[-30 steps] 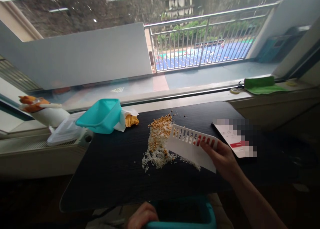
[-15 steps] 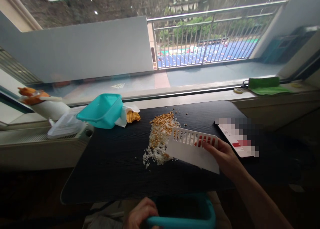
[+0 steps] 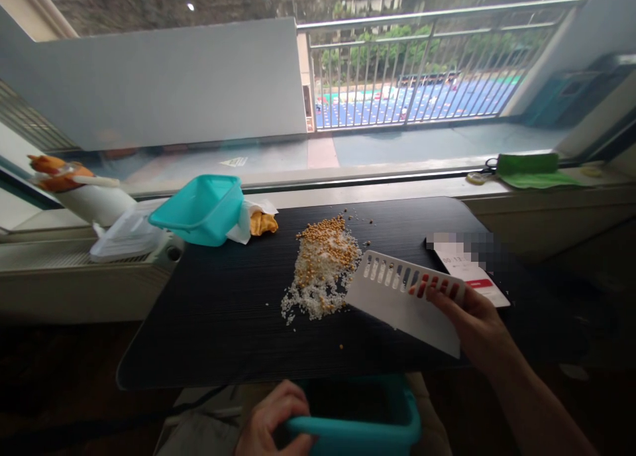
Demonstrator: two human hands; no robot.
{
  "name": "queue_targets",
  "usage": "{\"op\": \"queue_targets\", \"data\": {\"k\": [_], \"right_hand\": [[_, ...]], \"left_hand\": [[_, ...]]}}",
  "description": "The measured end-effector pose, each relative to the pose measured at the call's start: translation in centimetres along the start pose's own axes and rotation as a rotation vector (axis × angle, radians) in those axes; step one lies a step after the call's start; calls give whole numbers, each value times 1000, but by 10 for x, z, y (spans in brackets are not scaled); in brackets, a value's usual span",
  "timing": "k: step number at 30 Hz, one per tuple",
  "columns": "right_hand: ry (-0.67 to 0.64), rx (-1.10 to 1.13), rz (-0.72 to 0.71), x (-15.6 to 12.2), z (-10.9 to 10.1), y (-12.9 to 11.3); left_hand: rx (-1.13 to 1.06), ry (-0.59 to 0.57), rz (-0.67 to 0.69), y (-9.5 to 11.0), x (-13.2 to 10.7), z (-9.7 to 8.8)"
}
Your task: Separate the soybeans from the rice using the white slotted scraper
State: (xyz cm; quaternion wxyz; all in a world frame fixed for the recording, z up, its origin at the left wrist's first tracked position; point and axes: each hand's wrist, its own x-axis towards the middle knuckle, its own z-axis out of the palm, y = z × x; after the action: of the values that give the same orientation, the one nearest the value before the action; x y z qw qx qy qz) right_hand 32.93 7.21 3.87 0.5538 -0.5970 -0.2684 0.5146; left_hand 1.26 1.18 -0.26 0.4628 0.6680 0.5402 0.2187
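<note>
My right hand (image 3: 474,320) is closed on a white slotted plastic panel (image 3: 387,303), fingers showing through the slots at its right end. The panel is tilted, its left end beside a loose pile of white rice grains and yellow beans (image 3: 322,267) on the black table (image 3: 223,323). A single bean (image 3: 341,346) lies apart, nearer the front edge. Low in the view, my left hand (image 3: 278,416) grips the left rim of a teal plastic bin (image 3: 358,426) below the table edge. The bin's dark inside cannot be made out.
A teal basket (image 3: 199,211) stands at the table's back left, with a crumpled tissue and a yellow-brown packet (image 3: 263,223) beside it. On the right lies a phone (image 3: 472,277), partly blurred. A green cloth (image 3: 531,170) rests on the window sill.
My right hand has moved the panel right and slightly toward me, away from the pile. A lone bean now shows near the front. My left hand stays on the bin rim.
</note>
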Motion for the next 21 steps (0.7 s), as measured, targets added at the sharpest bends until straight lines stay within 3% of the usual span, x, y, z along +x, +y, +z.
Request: {"op": "queue_targets", "data": {"k": [9, 21], "right_hand": [[19, 31, 26, -10, -2, 0], [-37, 11, -33, -4, 21, 2]], "left_hand": [[24, 17, -15, 8, 1, 1], [13, 37, -25, 8, -2, 2]]}}
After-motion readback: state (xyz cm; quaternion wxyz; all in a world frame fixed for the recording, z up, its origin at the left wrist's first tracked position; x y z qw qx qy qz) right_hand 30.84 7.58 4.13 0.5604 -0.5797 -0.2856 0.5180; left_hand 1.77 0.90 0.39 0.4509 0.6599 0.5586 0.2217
